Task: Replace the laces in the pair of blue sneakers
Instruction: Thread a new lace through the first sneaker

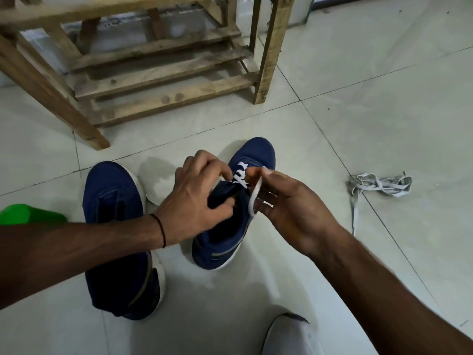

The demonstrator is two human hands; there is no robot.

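The half-laced sneaker (256,152) stands on the tiled floor (358,124), centre. The left hand (197,201) closes its grip on its eyelet edge, thumb inside the opening; the right hand (289,208) pinches a loop of the white lace (240,175). The left forearm crosses the unlaced sneaker (112,190), near left. Grey laces (381,184) lie well right. Far: a wooden rack (163,80). Left edge: a green object (23,213).

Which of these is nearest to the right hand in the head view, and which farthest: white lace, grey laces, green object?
1. white lace, pinched in the right hand, above the sneaker.
2. grey laces, on the floor to the hand's right.
3. green object, at the far left edge.
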